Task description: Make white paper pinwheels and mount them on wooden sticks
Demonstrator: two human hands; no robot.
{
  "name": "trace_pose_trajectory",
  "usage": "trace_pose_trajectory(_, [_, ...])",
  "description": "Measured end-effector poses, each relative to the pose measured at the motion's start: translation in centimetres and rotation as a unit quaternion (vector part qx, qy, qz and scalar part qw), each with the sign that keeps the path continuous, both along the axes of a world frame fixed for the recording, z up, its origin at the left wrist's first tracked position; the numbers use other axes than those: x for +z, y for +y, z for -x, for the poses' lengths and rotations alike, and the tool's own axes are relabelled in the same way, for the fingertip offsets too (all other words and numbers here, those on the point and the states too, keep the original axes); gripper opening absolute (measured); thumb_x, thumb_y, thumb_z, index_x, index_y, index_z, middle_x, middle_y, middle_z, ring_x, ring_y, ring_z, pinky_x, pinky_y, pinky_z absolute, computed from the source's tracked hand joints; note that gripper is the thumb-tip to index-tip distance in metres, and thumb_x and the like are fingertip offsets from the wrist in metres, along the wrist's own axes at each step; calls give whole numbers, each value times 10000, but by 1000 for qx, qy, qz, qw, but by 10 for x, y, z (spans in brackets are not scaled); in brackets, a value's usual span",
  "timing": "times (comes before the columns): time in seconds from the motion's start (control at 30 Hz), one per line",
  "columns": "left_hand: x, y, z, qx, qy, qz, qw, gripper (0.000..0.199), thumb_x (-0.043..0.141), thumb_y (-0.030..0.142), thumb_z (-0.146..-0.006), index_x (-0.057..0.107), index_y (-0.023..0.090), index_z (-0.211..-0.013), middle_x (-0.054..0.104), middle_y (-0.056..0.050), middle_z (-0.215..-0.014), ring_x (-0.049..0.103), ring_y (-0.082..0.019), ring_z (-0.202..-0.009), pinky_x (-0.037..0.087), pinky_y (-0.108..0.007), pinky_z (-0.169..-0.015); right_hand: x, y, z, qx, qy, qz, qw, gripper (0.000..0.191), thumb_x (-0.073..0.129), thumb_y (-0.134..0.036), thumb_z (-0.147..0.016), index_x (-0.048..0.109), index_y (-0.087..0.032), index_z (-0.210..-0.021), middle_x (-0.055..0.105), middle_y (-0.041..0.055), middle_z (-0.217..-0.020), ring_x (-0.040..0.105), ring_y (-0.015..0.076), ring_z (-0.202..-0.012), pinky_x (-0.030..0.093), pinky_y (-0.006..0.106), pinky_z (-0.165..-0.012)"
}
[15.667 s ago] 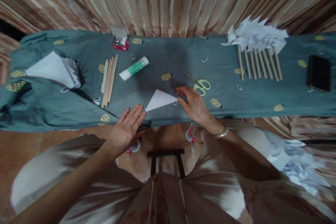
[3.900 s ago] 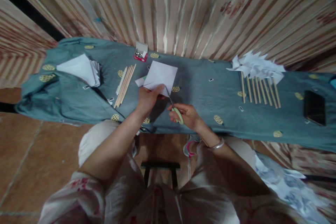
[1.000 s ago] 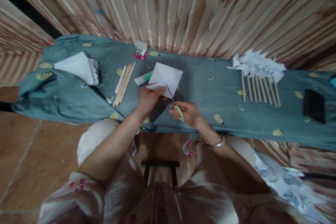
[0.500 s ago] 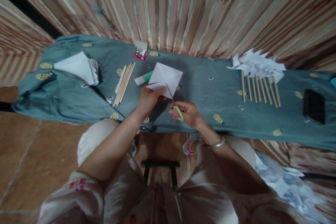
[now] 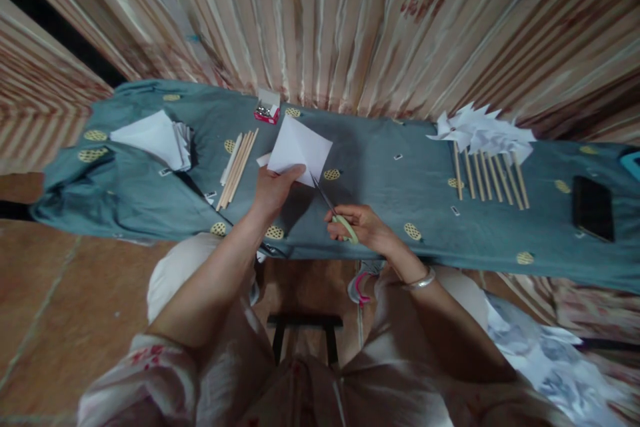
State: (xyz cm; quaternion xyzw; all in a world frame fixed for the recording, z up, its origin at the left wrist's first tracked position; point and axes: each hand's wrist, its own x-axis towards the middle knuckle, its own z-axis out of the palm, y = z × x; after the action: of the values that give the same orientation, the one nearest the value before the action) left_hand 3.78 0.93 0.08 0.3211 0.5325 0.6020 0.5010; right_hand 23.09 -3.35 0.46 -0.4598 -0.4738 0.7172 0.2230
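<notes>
A square of white paper (image 5: 304, 143) with crease lines is pinched at its lower left edge by my left hand (image 5: 274, 190), thumb on top. My right hand (image 5: 364, 223) is closed round the light green handles of a pair of scissors (image 5: 345, 227). The blades point up and left, and their tips are at the paper's lower corner. A white tube (image 5: 263, 159) lies mostly hidden behind the paper and my left hand. To the left of that hand lie several thin wooden sticks (image 5: 239, 170).
A small red and white box (image 5: 268, 108) of metal pins stands open at the back. A stack of white paper (image 5: 153, 139) lies on the left. Several paper pinwheels (image 5: 483, 133) on sticks and a black phone (image 5: 593, 208) are on the right of the green cloth (image 5: 385, 193).
My left hand and the paper have shifted left, covering more of the tube. The scissors have drawn back from the paper's middle toward its lower corner.
</notes>
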Motion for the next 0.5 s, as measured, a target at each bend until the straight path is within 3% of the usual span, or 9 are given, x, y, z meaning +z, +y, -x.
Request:
trace_pose_trajectory(0.1, [0,0,1,-6,-12,1,1000,361,827,313,-523,646,155,-793,696,-31,-756,648,-180,-673,542,-294,-629,2,2,-10,16,-15,-12,1000,488,880,-550,-531,675,-172,-760,642,-25,-575,562,82,-540,446,217,-541])
trace_pose_trajectory(0.2, [0,-1,0,-10,-12,3,1000,356,828,298,-525,663,154,-806,703,-39,-778,652,-191,-687,550,-313,-637,4,6,-19,-15,-12,-35,999,486,865,-577,-549,677,-179,-756,644,-22,-584,555,84,-530,430,219,-524])
trace_pose_trajectory(0.5, [-8,-3,-5,-88,46,-18,995,252,824,300,-541,760,163,-743,740,-22,-758,624,-172,-684,498,-286,-671,-2,30,-27,-250,62,-105,961,541,878,-587,-513,671,-202,-831,706,-17,-645,595,95,-533,431,216,-505])
